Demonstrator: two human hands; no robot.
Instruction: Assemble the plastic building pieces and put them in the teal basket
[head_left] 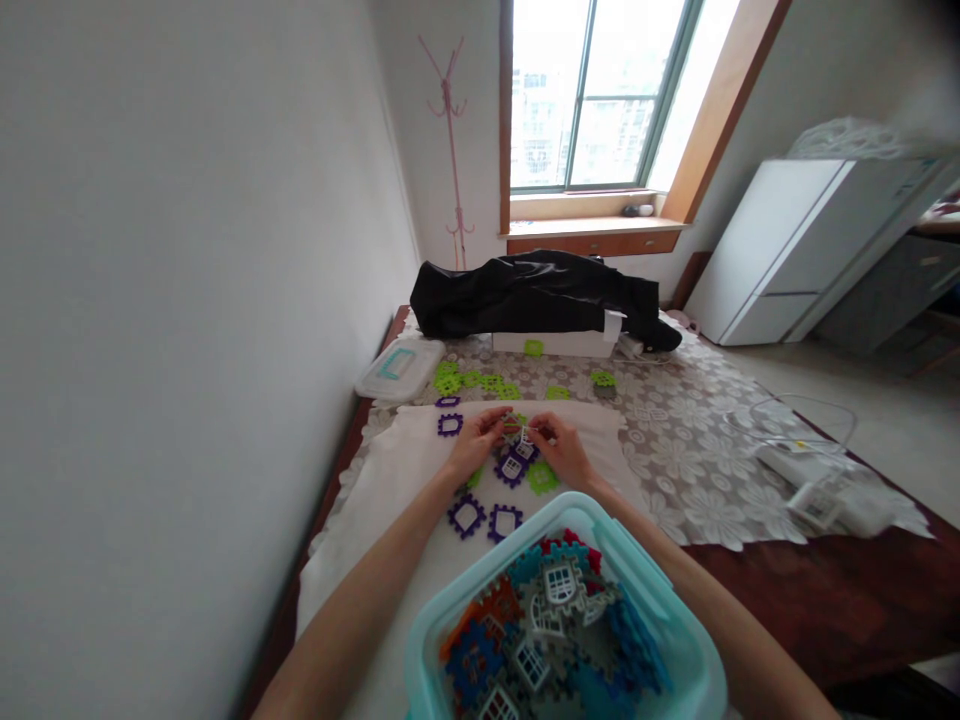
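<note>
My left hand (480, 440) is closed in a pinch on a small grey-green building piece (513, 422), partly hidden by the fingers. Opposite it, my right hand (561, 447) pinches a small white window piece (525, 437). Below the fingertips lies a purple toothed frame (514, 467) with a white window in it, and another adjoins it, partly covered. Next to my right wrist is a light green toothed piece (543, 478). Two purple frames with open centres, a left one (467, 516) and a right one (505, 522), lie nearer to me on the white cloth (420, 470).
A turquoise tub (431, 630) full of mixed toothed pieces stands in front, between my forearms. Several green pieces (491, 383) lie beyond the cloth. A white lid (401, 368) rests by the wall. A black cloth (536, 290) covers a white box (555, 344) at the back.
</note>
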